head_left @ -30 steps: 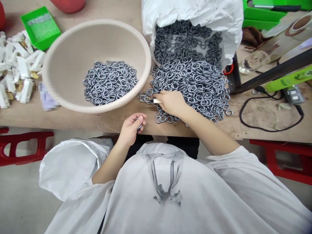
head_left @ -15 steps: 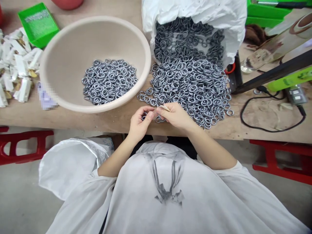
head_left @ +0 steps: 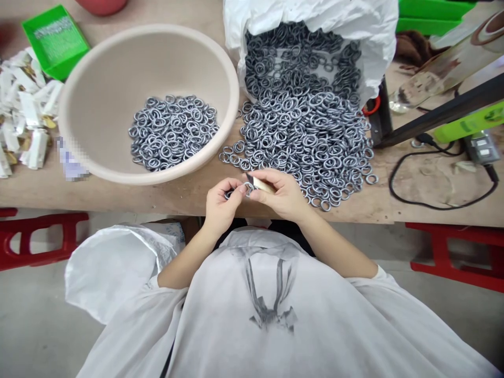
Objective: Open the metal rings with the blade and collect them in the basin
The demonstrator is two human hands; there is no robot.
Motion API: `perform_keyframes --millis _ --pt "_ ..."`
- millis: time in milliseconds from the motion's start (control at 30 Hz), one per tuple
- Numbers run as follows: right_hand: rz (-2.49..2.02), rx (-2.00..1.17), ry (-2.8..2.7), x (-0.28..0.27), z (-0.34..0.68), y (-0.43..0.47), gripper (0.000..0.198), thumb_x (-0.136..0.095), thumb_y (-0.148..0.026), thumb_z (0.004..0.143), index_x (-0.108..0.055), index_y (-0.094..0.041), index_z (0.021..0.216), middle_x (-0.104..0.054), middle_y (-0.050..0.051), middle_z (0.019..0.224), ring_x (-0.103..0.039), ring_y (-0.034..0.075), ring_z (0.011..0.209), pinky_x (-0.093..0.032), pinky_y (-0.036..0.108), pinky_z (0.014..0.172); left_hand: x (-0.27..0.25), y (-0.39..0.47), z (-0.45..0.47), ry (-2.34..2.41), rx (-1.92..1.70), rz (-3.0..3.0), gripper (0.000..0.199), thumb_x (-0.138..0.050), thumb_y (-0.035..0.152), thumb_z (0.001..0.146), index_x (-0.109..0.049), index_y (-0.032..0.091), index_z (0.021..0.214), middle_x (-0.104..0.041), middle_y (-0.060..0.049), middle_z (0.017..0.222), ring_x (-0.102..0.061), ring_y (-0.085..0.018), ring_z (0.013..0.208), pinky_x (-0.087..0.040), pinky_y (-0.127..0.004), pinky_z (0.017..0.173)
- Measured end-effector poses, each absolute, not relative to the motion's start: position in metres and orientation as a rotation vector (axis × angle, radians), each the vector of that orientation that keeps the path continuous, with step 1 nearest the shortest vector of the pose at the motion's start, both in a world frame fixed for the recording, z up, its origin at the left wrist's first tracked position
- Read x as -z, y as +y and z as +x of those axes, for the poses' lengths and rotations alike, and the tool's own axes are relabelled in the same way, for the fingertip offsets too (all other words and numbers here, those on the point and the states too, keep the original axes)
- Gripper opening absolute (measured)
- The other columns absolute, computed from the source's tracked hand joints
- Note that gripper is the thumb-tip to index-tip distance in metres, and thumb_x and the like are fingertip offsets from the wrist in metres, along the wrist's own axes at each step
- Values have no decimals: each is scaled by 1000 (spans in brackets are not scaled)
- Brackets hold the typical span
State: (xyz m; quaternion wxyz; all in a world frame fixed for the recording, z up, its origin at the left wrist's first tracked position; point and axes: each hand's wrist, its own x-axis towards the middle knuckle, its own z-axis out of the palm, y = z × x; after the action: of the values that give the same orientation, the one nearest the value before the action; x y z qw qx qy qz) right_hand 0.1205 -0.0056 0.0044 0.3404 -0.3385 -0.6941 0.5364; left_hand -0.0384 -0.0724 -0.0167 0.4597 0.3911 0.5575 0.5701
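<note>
My left hand [head_left: 221,203] pinches a grey metal ring [head_left: 248,189] between thumb and fingertips, and more of a ring shows inside its curled fingers. My right hand [head_left: 286,197] is closed on a small tool with a pale handle [head_left: 263,185] and a dark tip, probably a blade. That tip is beside the pinched ring; whether it touches cannot be made out. Just beyond both hands a large heap of grey rings [head_left: 303,136] spills from a white sack [head_left: 315,13]. A beige basin [head_left: 106,68] to the left contains more rings [head_left: 173,134].
Far left are a green tray [head_left: 59,47] of small pieces and a pile of white parts [head_left: 29,107]. On the right, a black bar [head_left: 444,113] slants over the table near a black cable [head_left: 394,184]. Red stools [head_left: 43,239] stand below the table edge.
My right hand has turned the tool, so its pale handle and dark tip show more. The ring at my left fingertips is now visible. The view has shifted slightly.
</note>
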Motion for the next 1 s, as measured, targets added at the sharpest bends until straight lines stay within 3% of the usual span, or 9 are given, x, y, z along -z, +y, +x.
perform_keyframes --millis 167,300,533,667,1000 --pt "-857 -1469 -1624 3 108 -14 47 -79 -61 71 -69 -20 91 -66 1 83 -60 15 76 -49 30 75 14 -75 -26 1199 -1371 839 41 -62 53 89 -58 17 69 -43 4 58 -34 -7 49 -30 -21 45" --pt "-816 -1650 -1479 6 104 -13 49 -75 -66 73 -62 -20 85 -60 -2 71 -56 12 62 -47 27 63 9 -77 -22 1122 -1326 772 46 -63 57 86 -56 16 67 -46 3 60 -36 -6 48 -29 -19 43" --pt "-844 -1075 -2028 -4 122 -18 47 -51 -62 93 -62 -18 81 -60 0 72 -53 12 66 -37 26 63 -6 -76 -23 1067 -1296 510 49 -75 58 73 -52 16 64 -43 5 56 -34 -4 44 -28 -17 39" --pt "-833 -836 -2236 -9 123 -27 50 -44 -59 98 -58 -18 72 -54 0 67 -47 11 61 -30 25 58 -8 -76 -22 1073 -1293 455 49 -78 58 70 -52 17 67 -40 7 53 -33 -4 43 -28 -16 38" --pt "-1193 -930 -2055 -5 123 -6 43 -47 -54 97 -63 -19 77 -58 -1 63 -50 12 60 -31 26 60 -7 -88 -28 987 -1178 659 50 -72 56 79 -51 15 59 -45 2 57 -36 -4 47 -27 -17 41"
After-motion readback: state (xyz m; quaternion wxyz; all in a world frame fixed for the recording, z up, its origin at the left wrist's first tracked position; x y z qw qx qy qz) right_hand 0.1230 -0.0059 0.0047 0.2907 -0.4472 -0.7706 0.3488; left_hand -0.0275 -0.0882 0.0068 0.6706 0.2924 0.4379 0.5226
